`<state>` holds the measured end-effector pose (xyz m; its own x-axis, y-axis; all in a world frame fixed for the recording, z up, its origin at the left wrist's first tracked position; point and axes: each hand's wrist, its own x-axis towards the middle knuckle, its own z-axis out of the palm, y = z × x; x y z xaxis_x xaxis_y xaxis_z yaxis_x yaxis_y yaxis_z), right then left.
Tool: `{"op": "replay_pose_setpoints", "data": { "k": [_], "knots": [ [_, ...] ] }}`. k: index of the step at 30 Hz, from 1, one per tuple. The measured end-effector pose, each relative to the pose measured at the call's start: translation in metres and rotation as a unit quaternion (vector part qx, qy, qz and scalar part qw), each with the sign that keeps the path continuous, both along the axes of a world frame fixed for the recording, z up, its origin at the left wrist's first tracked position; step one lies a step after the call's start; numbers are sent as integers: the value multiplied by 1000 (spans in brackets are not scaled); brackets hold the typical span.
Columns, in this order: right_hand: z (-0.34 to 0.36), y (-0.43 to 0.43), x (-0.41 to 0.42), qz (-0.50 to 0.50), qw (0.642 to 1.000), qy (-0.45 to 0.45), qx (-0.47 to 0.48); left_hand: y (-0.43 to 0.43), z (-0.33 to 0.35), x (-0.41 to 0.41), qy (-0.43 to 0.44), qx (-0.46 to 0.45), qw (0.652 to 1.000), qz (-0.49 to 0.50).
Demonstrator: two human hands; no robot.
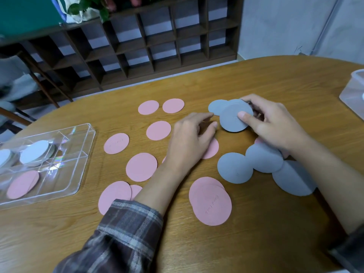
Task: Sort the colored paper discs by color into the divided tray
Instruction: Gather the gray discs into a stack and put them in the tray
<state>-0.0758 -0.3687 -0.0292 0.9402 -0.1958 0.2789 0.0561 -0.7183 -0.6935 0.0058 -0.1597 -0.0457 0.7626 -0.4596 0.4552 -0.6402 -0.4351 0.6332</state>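
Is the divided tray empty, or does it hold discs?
Partly filled: the clear plastic divided tray holds grey paper discs in far compartments, pink paper discs in a near one.

We find no writing we can read. Faint pressed lettering shows on the near pink disc (211,203) and on the left pink disc (116,143), too blurred to make out.

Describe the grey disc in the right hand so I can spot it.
On the wooden table, find the right hand beyond the flat grey discs. The grey disc sits under its thumb, the only one with a thumb pressed on its face.
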Motion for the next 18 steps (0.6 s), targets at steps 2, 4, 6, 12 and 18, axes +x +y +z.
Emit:
{"op": "replay_pose_setpoints", "data": {
  "k": [2, 4, 6, 12, 18],
  "knots": [
    [0, -8, 1, -25, 1000, -12, 7, -3, 0, 7, -7, 38, 999, -10],
    [0, -14, 2, -59, 998, -22, 10, -9, -1, 15, -13, 88, 996, -31],
    [-1, -17, 2, -89, 995, -33, 14, -15, -1, 23, -19, 136, 989, -47],
    [-2, -16, 4, -129, 991, -40, -1, -37, -2, 37, 8, 218, 974, -63],
    [-1, -13, 6, -128, 991, -34, -20, -37, -3, 35, -23, 193, 981, -9]
  ]
}}
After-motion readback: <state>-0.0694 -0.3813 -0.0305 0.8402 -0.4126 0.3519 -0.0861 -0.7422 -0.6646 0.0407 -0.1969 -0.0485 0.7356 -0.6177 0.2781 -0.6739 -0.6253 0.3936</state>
